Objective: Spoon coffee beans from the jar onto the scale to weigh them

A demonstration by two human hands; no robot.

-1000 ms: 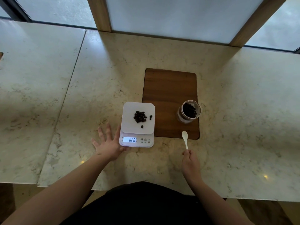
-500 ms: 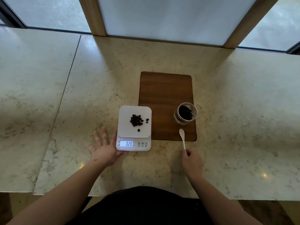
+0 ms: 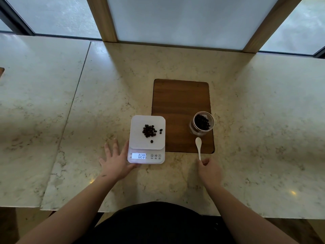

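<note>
Beans (image 3: 149, 131) sit in a small dark heap on the white scale (image 3: 147, 138), whose display reads 020. Right of it, the open jar (image 3: 202, 123) stands on the near right corner of a wooden board (image 3: 177, 103). The right hand (image 3: 209, 169) pinches the white spoon (image 3: 198, 147) by its handle end. The left hand (image 3: 116, 162) lies spread flat on the counter (image 3: 88, 103), touching the scale's near left corner.

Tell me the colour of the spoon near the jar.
White, the spoon; shows best in the head view, its bowl lying on the brown board.
</note>
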